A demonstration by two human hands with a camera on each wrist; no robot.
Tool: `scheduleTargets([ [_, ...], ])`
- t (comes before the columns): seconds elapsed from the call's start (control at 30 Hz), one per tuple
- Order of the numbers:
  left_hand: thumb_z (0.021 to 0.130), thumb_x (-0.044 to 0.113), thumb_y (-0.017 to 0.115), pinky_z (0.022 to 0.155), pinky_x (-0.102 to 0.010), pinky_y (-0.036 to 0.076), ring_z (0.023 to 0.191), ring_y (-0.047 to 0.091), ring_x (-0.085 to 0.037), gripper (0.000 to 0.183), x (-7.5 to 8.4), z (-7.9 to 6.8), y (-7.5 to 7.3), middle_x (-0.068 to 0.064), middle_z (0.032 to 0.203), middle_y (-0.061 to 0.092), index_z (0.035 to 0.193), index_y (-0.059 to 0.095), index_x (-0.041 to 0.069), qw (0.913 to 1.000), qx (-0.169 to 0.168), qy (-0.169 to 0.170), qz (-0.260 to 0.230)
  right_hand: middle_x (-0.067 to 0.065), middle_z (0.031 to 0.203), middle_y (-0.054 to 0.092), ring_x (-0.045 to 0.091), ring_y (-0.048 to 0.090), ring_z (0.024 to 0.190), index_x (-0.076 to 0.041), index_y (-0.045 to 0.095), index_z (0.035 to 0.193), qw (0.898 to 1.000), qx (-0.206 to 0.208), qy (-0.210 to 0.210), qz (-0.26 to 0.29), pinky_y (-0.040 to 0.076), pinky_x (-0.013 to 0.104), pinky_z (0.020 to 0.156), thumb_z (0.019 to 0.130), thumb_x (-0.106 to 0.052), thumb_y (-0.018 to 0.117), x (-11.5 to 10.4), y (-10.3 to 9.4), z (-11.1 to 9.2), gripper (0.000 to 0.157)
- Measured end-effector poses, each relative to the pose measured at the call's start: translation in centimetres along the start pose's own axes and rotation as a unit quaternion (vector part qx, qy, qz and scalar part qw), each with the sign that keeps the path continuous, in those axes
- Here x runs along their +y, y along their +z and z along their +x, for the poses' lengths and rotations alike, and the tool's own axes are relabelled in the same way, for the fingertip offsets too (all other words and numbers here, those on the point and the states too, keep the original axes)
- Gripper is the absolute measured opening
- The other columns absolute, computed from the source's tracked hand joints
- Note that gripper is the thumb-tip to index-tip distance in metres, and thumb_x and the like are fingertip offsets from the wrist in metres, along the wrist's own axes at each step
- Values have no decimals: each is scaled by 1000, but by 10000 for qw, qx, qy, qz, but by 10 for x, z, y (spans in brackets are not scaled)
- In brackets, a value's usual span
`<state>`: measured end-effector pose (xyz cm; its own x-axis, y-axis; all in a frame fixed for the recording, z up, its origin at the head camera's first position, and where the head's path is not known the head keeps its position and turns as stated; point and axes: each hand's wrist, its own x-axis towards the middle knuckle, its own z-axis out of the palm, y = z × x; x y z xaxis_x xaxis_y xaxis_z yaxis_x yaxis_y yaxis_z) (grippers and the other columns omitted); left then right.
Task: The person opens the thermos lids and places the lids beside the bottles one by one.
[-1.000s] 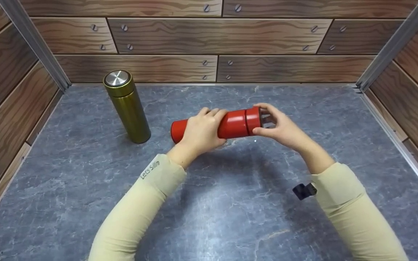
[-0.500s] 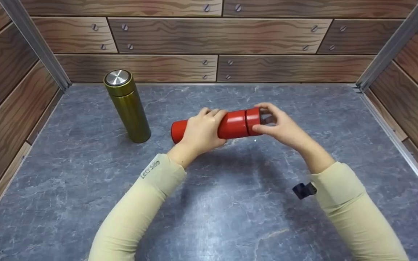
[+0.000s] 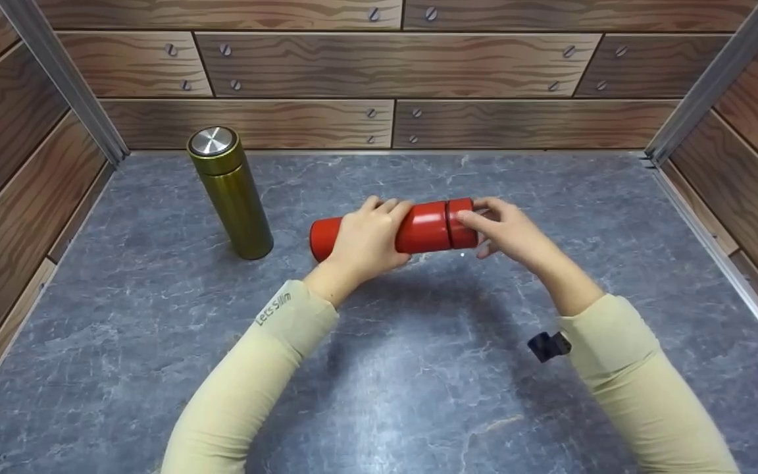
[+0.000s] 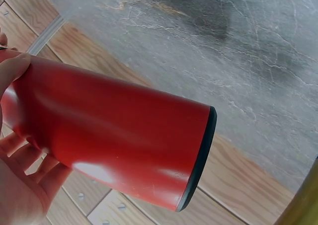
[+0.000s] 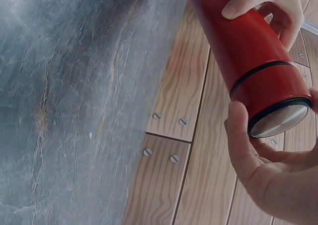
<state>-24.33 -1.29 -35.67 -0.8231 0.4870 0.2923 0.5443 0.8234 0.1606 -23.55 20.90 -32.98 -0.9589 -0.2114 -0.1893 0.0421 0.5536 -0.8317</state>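
Note:
My left hand (image 3: 367,240) grips a red thermos (image 3: 426,227) round the middle of its body. The thermos lies nearly sideways above the table, its dark-edged base to the left, as the left wrist view shows of its red body (image 4: 129,130). At the right end, my right hand (image 3: 514,230) holds the red lid (image 3: 463,234), thumb on the near side and fingers round the far side and below. A dark ring separates lid and body. In the right wrist view the lid's silver top (image 5: 280,121) faces into my right palm.
An olive-green thermos (image 3: 237,210) with a silver-topped lid stands upright to the left of my hands. Wood-patterned panels (image 3: 392,66) wall in the grey marbled table (image 3: 379,395) at the back and both sides. A small black device (image 3: 548,346) sits at my right cuff.
My right hand has turned about the lid: its thumb has moved up across the lid and its fingers now show below. The left hand and the thermos body stay almost where they were.

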Motion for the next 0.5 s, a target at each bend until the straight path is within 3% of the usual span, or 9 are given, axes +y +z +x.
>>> scheduleTargets([
  [0.13, 71, 33, 77, 76, -45, 54, 107, 55, -24, 68, -1, 0, 0, -3, 122, 62, 131, 51, 15, 10000, 25, -11, -33, 22, 133, 44, 28, 55, 107, -2, 32, 140, 9986, -31, -522, 9, 50, 31, 82, 88, -24, 62, 2, -1, 0, 64],
  [0.23, 71, 33, 77, 76, -45, 54, 108, 55, -24, 68, -2, -1, 1, -4, 122, 63, 131, 51, 15, 10000, 49, -13, -49, 22, 140, 38, 34, 50, 118, -5, 27, 144, 9986, -98, -521, 72, 49, 36, 88, 89, -25, 61, 3, 0, 1, 68],
  [0.4, 71, 33, 77, 77, -45, 54, 107, 54, -24, 69, -3, -1, 2, -4, 122, 63, 132, 51, 14, 10000, 24, 10, -31, 27, 132, 45, 19, 60, 87, 0, 23, 145, 9999, -128, 93, 16, 55, 27, 71, 93, -47, 47, 0, 2, 2, 74],
  [0.5, 71, 33, 77, 78, -45, 54, 108, 54, -24, 69, -3, 0, 2, -5, 122, 62, 132, 51, 14, 10000, -11, 18, 0, 27, 119, 52, 12, 58, 69, 4, 30, 140, 9997, -122, 226, -8, 55, 25, 64, 93, -47, 46, -1, 2, 3, 72],
])
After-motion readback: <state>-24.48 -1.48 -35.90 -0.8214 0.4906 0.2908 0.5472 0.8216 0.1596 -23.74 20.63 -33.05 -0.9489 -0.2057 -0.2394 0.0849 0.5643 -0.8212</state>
